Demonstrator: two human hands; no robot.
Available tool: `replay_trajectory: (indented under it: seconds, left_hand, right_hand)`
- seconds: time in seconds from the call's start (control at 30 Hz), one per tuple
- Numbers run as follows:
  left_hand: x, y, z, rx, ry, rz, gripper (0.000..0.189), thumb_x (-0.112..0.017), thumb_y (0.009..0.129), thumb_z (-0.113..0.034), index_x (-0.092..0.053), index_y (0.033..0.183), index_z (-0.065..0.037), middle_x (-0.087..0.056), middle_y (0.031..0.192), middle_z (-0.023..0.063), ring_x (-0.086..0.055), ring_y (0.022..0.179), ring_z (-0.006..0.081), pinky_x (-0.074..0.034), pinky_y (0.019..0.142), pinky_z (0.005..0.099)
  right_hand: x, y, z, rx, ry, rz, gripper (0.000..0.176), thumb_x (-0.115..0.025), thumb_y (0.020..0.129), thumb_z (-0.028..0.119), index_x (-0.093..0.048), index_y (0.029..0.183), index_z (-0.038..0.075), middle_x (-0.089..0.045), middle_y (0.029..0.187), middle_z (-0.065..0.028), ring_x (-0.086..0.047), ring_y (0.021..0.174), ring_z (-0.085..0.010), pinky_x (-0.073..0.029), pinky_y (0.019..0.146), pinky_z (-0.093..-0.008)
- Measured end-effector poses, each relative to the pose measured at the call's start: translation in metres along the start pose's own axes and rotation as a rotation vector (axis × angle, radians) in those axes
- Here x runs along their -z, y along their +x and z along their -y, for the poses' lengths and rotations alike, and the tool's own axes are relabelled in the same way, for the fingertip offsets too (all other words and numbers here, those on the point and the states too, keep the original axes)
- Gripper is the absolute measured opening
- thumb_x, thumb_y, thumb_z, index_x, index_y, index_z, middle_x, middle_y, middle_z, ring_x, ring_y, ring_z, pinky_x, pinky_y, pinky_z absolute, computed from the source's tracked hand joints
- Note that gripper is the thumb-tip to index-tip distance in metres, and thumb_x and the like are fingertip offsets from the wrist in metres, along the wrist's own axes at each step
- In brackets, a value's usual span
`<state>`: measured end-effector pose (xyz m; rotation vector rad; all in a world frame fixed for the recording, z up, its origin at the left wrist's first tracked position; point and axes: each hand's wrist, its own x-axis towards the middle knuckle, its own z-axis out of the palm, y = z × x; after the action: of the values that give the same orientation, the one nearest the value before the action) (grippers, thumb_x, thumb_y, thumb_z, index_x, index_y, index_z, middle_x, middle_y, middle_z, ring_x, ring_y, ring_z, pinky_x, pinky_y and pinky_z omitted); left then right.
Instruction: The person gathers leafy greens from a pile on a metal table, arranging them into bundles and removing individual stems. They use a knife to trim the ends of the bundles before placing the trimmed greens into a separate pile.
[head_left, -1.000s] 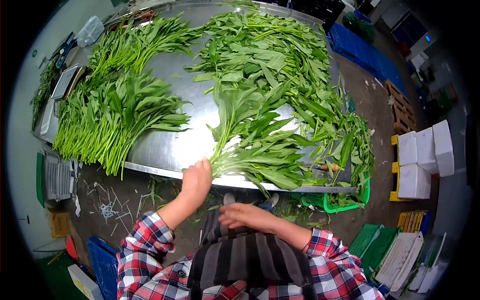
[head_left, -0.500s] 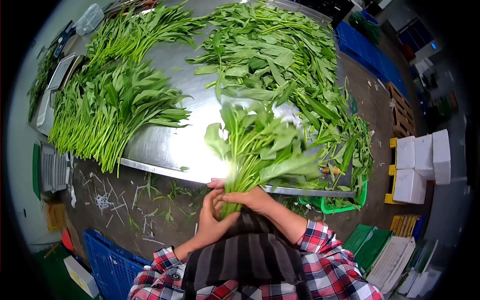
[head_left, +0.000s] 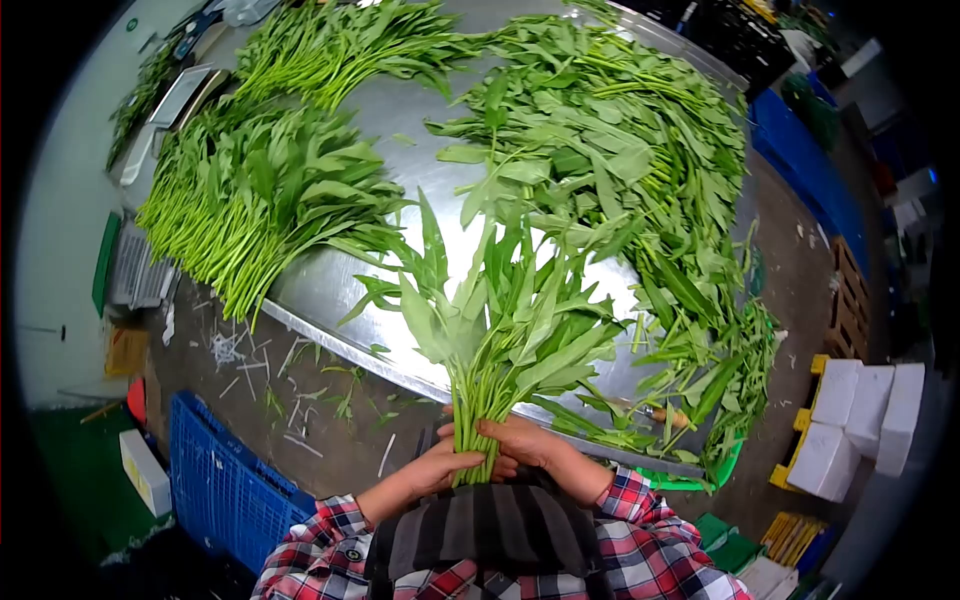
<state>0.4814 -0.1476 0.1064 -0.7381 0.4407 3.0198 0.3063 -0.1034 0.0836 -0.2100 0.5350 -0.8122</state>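
A bunch of leafy green stems (head_left: 500, 330) stands upright before my body, leaves fanned out over the table's near edge. My left hand (head_left: 440, 468) is closed round the lower stems from the left. From the right, my right hand (head_left: 520, 440) wraps the same stems, its thumb across their front. Behind the bunch lies the metal table (head_left: 340, 290). Trimmed greens (head_left: 260, 190) are laid in a row on its left, with another pile (head_left: 340, 45) farther back. A large loose heap of greens (head_left: 620, 150) covers the right side.
A wooden-handled tool (head_left: 668, 416) lies at the near right of the table. Below that corner is a green basket (head_left: 735, 465). Blue plastic pallets (head_left: 225, 490) stand at lower left, white boxes (head_left: 850, 410) at right. Scraps and white strips litter the floor.
The bunch has become more upright, and its leaves are spread and sharper in view. Both hands have moved slightly lower and closer together on the stems. The view has turned, shifting the table rightward.
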Motion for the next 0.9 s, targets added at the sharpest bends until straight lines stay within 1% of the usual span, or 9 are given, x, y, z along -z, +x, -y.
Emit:
replay_trajectory:
  seconds: [0.1, 0.13, 0.23, 0.37, 0.47, 0.57, 0.7, 0.8, 0.9]
  left_hand:
    - [-0.009, 0.002, 0.003, -0.019, 0.139, -0.095, 0.036, -0.055, 0.087, -0.016, -0.052, 0.115, 0.006, -0.06, 0.107, 0.0207, -0.057, 0.103, 0.0265, -0.044, 0.091, 0.037]
    - [-0.006, 0.005, 0.005, 0.016, 0.156, -0.067, 0.034, -0.055, 0.086, -0.017, -0.054, 0.112, 0.005, -0.061, 0.105, 0.0201, -0.058, 0.102, 0.0256, -0.043, 0.092, 0.0345]
    - [-0.008, 0.008, 0.009, 0.013, 0.156, -0.096, 0.034, -0.055, 0.086, -0.018, -0.056, 0.111, 0.004, -0.061, 0.107, 0.0198, -0.058, 0.101, 0.0245, -0.043, 0.089, 0.0315]
    - [-0.016, 0.009, 0.015, -0.054, 0.168, -0.159, 0.033, -0.059, 0.085, -0.019, -0.056, 0.109, 0.003, -0.062, 0.102, 0.0143, -0.058, 0.095, 0.0194, -0.043, 0.085, 0.0289]
    - [-0.017, 0.008, 0.021, -0.113, 0.29, -0.236, 0.03, -0.061, 0.084, -0.018, -0.056, 0.107, 0.001, -0.06, 0.094, 0.0078, -0.056, 0.088, 0.0142, -0.043, 0.08, 0.0264]
    - [-0.032, 0.01, 0.004, -0.17, 0.433, -0.297, 0.027, -0.063, 0.083, -0.016, -0.054, 0.103, 0.0, -0.057, 0.086, 0.0028, -0.054, 0.082, 0.0105, -0.043, 0.075, 0.0242]
    - [-0.033, 0.021, -0.011, -0.191, 0.569, -0.376, 0.026, -0.064, 0.082, -0.014, -0.052, 0.101, -0.001, -0.055, 0.083, 0.0012, -0.053, 0.077, 0.0091, -0.044, 0.069, 0.0233]
    - [-0.036, 0.02, -0.031, -0.152, 0.569, -0.371, 0.027, -0.065, 0.081, -0.014, -0.051, 0.101, -0.002, -0.055, 0.08, 0.0018, -0.053, 0.073, 0.0093, -0.043, 0.065, 0.0236]
    - [-0.032, 0.021, -0.05, -0.135, 0.496, -0.305, 0.028, -0.066, 0.081, -0.015, -0.051, 0.101, -0.003, -0.055, 0.075, 0.0026, -0.053, 0.067, 0.0099, -0.042, 0.061, 0.0238]
  right_hand:
    - [0.004, 0.007, -0.011, 0.056, -0.023, -0.032, 0.061, -0.056, 0.087, 0.037, -0.034, 0.135, 0.005, -0.054, 0.117, -0.0113, -0.058, 0.093, -0.0183, -0.051, 0.063, -0.0254]
    - [0.006, 0.007, -0.011, 0.047, 0.006, -0.001, 0.062, -0.057, 0.087, 0.036, -0.033, 0.135, 0.005, -0.054, 0.118, -0.0116, -0.057, 0.099, -0.0201, -0.05, 0.076, -0.0287]
    - [0.009, 0.005, -0.005, -0.019, 0.017, 0.018, 0.062, -0.058, 0.087, 0.035, -0.033, 0.135, 0.005, -0.054, 0.119, -0.0121, -0.057, 0.1, -0.0206, -0.048, 0.083, -0.0308]
    - [0.006, 0.003, 0.0, -0.022, 0.03, 0.028, 0.056, -0.06, 0.086, 0.032, -0.04, 0.13, 0.003, -0.057, 0.113, -0.0116, -0.059, 0.093, -0.0187, -0.049, 0.075, -0.0269]
    - [-0.007, -0.022, 0.054, -0.36, -0.835, 0.121, 0.045, -0.062, 0.084, 0.029, -0.052, 0.118, 0.002, -0.061, 0.103, -0.0094, -0.061, 0.082, -0.0156, -0.049, 0.071, -0.0254]
    - [-0.018, -0.048, 0.086, -0.339, -0.86, -0.304, 0.033, -0.066, 0.08, 0.025, -0.059, 0.102, 0.002, -0.061, 0.086, -0.0071, -0.059, 0.068, -0.0143, -0.047, 0.065, -0.0265]
    - [-0.05, -0.013, 0.099, 0.501, -1.279, -0.677, 0.021, -0.068, 0.076, 0.013, -0.059, 0.092, 0.002, -0.055, 0.078, -0.0074, -0.056, 0.065, -0.0164, -0.046, 0.06, -0.0283]
    - [-0.053, 0.01, 0.1, 0.753, -1.406, -0.745, 0.016, -0.067, 0.075, 0.006, -0.058, 0.087, 0.001, -0.053, 0.078, -0.0085, -0.056, 0.067, -0.0188, -0.045, 0.061, -0.0287]
    - [-0.059, 0.005, 0.089, 0.979, -1.229, -0.798, 0.012, -0.063, 0.078, 0.001, -0.056, 0.087, -0.001, -0.054, 0.083, -0.0091, -0.052, 0.076, -0.0189, -0.043, 0.071, -0.0281]
